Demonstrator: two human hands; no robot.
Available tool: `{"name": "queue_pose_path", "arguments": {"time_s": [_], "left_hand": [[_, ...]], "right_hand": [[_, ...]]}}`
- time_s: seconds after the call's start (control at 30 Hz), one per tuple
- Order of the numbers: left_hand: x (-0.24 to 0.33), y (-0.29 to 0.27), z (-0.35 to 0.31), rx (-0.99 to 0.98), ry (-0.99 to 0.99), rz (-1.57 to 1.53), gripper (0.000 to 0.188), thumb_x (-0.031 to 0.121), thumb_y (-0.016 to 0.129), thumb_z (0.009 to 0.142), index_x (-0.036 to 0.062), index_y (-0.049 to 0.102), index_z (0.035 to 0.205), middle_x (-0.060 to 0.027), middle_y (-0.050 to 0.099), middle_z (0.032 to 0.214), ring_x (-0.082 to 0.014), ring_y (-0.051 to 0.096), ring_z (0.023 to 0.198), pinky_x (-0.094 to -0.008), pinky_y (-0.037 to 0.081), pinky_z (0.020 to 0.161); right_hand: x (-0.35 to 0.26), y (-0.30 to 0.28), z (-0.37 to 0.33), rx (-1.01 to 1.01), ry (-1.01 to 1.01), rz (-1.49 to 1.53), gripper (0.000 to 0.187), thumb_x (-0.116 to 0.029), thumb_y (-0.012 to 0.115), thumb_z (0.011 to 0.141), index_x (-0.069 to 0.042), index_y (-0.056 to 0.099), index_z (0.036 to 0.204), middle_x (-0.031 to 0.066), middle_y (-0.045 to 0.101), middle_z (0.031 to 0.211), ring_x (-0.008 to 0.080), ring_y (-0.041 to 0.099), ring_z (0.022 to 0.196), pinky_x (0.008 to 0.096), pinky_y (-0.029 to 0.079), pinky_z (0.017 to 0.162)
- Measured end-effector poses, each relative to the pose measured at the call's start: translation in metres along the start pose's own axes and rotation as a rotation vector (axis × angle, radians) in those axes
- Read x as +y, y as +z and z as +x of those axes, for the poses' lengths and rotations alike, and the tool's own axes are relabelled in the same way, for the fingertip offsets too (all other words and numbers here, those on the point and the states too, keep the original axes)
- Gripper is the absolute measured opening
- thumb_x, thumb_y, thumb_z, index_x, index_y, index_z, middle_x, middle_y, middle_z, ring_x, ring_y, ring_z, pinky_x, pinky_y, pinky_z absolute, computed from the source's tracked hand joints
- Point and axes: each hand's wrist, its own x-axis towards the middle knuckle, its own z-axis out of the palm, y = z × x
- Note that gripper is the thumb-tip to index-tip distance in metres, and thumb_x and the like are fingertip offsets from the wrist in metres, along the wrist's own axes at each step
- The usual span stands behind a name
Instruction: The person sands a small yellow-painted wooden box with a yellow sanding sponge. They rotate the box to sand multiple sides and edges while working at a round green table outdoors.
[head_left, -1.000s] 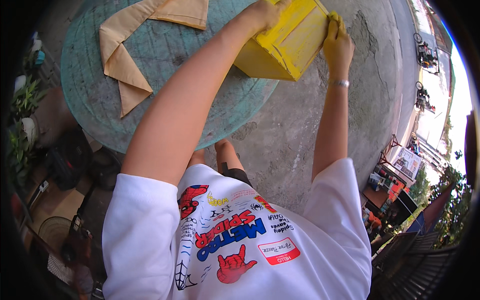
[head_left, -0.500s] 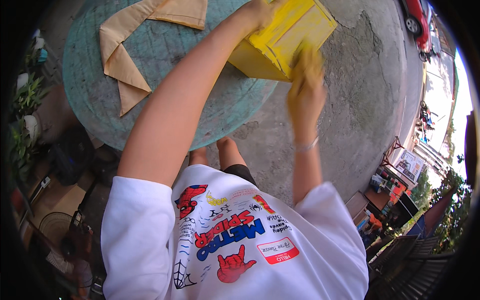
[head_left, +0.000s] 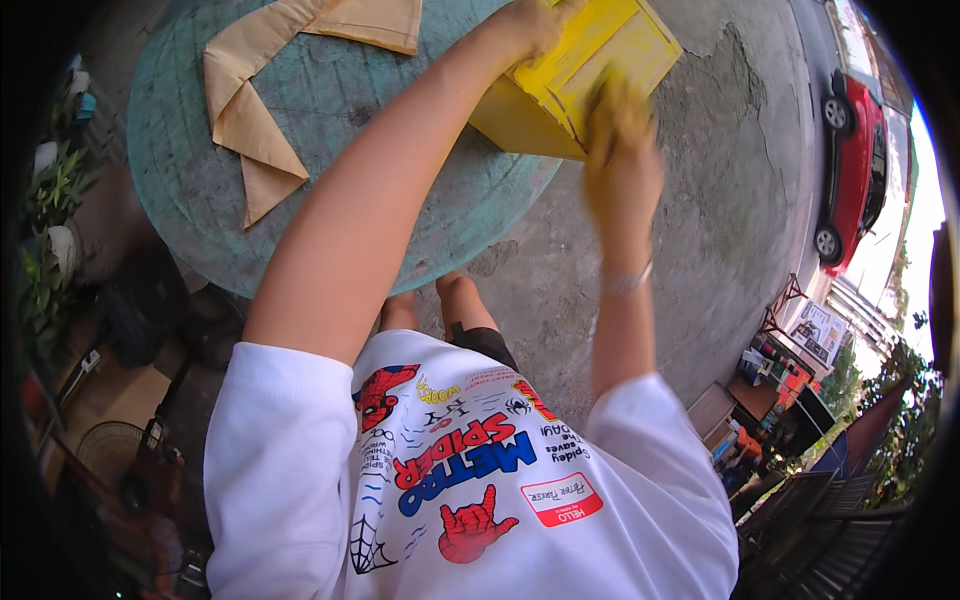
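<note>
The yellow box (head_left: pixel 575 75) sits at the right edge of the round green bench (head_left: pixel 200 200). The left hand (head_left: pixel 528 32) lies on the box's left side; I cannot tell how tightly its fingers close. The right hand (head_left: pixel 622 125), yellow-smeared and blurred, is at the box's near face; whether it holds anything is unclear. A folded tan cloth (head_left: pixel 232 95) lies left on the bench.

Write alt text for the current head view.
A left hand touches a yellow box-shaped object while a blurred right hand is over its face. Beside them, a round green table holds folded tan cloth; a red car shows far right.
</note>
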Motion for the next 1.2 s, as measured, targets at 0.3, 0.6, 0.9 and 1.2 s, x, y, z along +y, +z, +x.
{"name": "queue_pose_path", "arguments": {"time_s": [0.3, 0.6, 0.9, 1.2], "left_hand": [[-0.006, -0.002, 0.001, 0.008, -0.011, -0.012, 0.081, 0.068, 0.049, 0.101, -0.0088, 0.072, 0.113, -0.0196, 0.072, 0.085, -0.0239, 0.065, 0.065, -0.0387, 0.053, 0.063], [-0.016, 0.0, 0.008, 0.02, 0.01, -0.024, 0.08, 0.067, 0.05, 0.101, -0.0091, 0.072, 0.113, -0.0185, 0.071, 0.082, -0.0237, 0.064, 0.062, -0.0389, 0.052, 0.061], [0.014, 0.002, -0.023, -0.026, -0.009, -0.061, 0.082, 0.07, 0.049, 0.099, -0.0086, 0.072, 0.108, -0.0197, 0.069, 0.082, -0.0274, 0.064, 0.071, -0.0412, 0.051, 0.068], [0.007, 0.022, 0.001, 0.008, -0.006, -0.123, 0.083, 0.069, 0.049, 0.1, -0.0095, 0.069, 0.118, -0.0221, 0.073, 0.097, -0.0256, 0.069, 0.08, -0.0399, 0.055, 0.075]], "right_hand": [[-0.041, -0.009, -0.012, -0.048, -0.049, 0.007, 0.04, -0.022, 0.055, 0.104, -0.006, 0.062, 0.14, 0.0155, 0.062, 0.144, 0.0381, 0.057, 0.134, 0.0456, 0.055, 0.103], [-0.051, 0.002, -0.002, -0.009, -0.067, -0.012, 0.041, -0.019, 0.058, 0.102, -0.006, 0.061, 0.14, 0.0184, 0.065, 0.137, 0.0397, 0.059, 0.132, 0.0484, 0.057, 0.096], [0.01, 0.025, 0.057, -0.184, 0.122, -0.041, 0.04, -0.023, 0.054, 0.103, -0.006, 0.062, 0.139, 0.0217, 0.061, 0.142, 0.0425, 0.064, 0.121, 0.0462, 0.058, 0.092], [0.167, 0.067, 0.165, -0.059, 0.32, 0.131, 0.052, -0.043, 0.047, 0.106, -0.001, 0.075, 0.097, 0.0296, 0.072, 0.099, 0.0464, 0.071, 0.087, 0.0502, 0.055, 0.075]]}}
